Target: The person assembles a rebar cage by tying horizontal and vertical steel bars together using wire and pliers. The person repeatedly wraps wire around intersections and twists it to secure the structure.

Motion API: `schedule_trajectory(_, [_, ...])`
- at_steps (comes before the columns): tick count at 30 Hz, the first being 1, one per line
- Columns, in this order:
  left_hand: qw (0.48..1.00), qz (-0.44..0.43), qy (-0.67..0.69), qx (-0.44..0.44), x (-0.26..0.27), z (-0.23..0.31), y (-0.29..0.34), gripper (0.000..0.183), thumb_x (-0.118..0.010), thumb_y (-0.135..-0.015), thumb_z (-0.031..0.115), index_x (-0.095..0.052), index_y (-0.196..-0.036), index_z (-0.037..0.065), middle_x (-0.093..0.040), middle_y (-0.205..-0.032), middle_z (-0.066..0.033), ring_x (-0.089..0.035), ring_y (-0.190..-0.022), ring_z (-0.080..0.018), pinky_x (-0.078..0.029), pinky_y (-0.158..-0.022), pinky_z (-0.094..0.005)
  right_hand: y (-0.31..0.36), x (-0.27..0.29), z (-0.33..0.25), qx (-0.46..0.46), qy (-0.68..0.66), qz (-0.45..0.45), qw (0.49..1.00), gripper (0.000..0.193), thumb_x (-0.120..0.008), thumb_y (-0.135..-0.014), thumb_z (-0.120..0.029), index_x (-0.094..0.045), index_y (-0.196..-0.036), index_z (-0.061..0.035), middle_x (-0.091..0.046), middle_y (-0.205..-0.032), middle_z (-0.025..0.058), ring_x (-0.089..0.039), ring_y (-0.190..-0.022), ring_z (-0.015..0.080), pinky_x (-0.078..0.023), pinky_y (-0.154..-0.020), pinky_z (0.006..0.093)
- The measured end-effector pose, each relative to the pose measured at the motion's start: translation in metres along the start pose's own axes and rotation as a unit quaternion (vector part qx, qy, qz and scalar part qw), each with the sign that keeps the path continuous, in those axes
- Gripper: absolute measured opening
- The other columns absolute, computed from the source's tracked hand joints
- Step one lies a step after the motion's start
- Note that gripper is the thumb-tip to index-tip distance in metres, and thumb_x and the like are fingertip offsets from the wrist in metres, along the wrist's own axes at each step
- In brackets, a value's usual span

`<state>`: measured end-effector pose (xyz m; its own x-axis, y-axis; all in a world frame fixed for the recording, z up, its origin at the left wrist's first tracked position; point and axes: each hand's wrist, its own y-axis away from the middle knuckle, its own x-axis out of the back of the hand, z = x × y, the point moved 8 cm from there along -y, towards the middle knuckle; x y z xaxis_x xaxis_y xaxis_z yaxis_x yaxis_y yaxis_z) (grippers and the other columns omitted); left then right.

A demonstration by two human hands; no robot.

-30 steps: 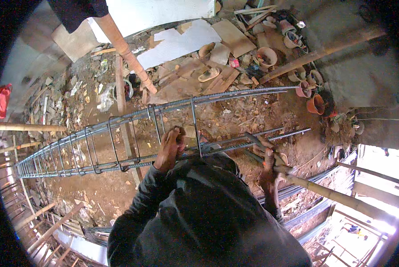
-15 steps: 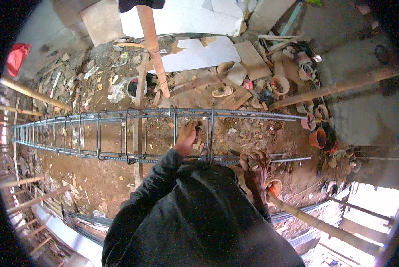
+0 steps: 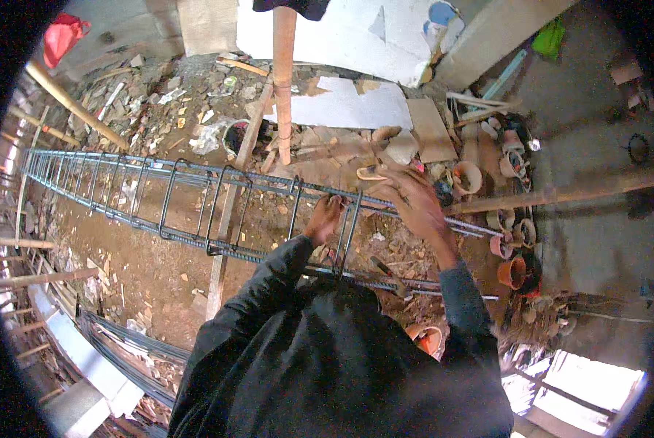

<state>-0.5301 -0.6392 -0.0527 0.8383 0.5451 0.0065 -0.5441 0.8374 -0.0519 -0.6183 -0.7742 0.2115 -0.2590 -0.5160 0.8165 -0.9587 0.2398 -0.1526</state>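
Observation:
A long rebar cage [image 3: 174, 237] with square stirrups runs from the far left to in front of me. My left hand [image 3: 325, 219] is inside it, close to a stirrup [image 3: 352, 230] near the right end. Its fingers are pinched together near the far bars; what they hold is too small to make out. My right hand [image 3: 418, 204] reaches over the far bars' right end, fingers stretched out to the left and nothing visible in them. A dark-handled hand tool [image 3: 385, 270] rests by the near bars, its kind unclear.
A wooden plank [image 3: 228, 219] passes beneath the cage. An upright bamboo pole [image 3: 283, 87] stands beyond it, and another pole [image 3: 560, 193] slants at the right. Several buckets [image 3: 467, 177] line the right wall. Rubble and white sheets [image 3: 341, 102] lie at the back.
My right hand has moved from the near bars to the far bars, leaving the hand tool behind. My left hand stays near the stirrup. The whole view has tilted and shifted.

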Motion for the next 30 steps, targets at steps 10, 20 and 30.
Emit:
schedule_trajectory(10, [0.995, 0.089, -0.009, 0.042, -0.003, 0.017, 0.007, 0.024, -0.054, -0.107, 0.022, -0.060, -0.119, 0.002, -0.063, -0.115, -0.0127, -0.061, -0.092, -0.0272, -0.052, -0.084, -0.0407, -0.084, -0.116, 0.037, 0.317, 0.113, -0.281, 0.899, 0.039, -0.075, -0.083, -0.025, -0.073, -0.120, -0.0130, -0.066, -0.131, 0.0133, -0.060, -0.121, 0.0372, -0.047, -0.106, 0.0469])
schedule_trajectory(20, [0.904, 0.148, 0.375, 0.142, -0.026, 0.021, 0.005, 0.026, -0.061, -0.104, 0.019, -0.057, -0.125, 0.004, -0.064, -0.119, -0.0078, -0.060, -0.105, -0.0230, -0.049, -0.094, -0.0359, -0.076, -0.098, 0.068, 0.187, 0.036, -0.263, 0.946, 0.021, -0.077, -0.088, -0.026, -0.075, -0.099, -0.0087, -0.067, -0.099, 0.0152, -0.066, -0.097, 0.0363, -0.053, -0.085, 0.0467])
schedule_trajectory(30, [0.973, 0.133, -0.181, 0.052, -0.021, 0.096, 0.013, 0.019, -0.065, -0.099, 0.017, -0.062, -0.113, 0.005, -0.061, -0.103, -0.0007, -0.059, -0.094, -0.0188, -0.048, -0.088, -0.0345, -0.071, -0.045, 0.051, 0.104, 0.036, -0.209, 0.972, 0.026, -0.078, -0.083, -0.023, -0.073, -0.100, -0.0051, -0.063, -0.093, 0.0158, -0.063, -0.094, 0.0383, -0.050, -0.087, 0.0474])
